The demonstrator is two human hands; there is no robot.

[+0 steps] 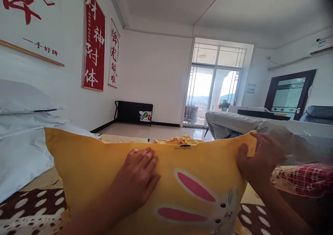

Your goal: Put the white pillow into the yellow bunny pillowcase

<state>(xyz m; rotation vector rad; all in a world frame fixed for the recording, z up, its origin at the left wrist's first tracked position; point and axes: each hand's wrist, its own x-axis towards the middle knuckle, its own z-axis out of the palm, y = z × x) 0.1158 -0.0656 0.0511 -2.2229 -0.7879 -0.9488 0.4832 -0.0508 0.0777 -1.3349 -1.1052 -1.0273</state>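
A yellow pillow [85, 165] with a pink-eared rabbit print stands upright in front of me on a brown spotted bedspread [28, 207]. My left hand [139, 176] lies flat against the pillow's face near its top edge, fingers stretched out. My right hand [260, 158] pinches the pillow's upper right corner, fingers closed on the yellow fabric. A small dark zipper pull [184, 146] shows at the top edge.
White pillows [20, 124] are stacked at the left against the wall with red banners. A red plaid pillow [304, 179] lies at the right. Crumpled yellow cloth [182, 140] sits behind the pillow. A grey covered sofa [241, 122] and balcony door stand further back.
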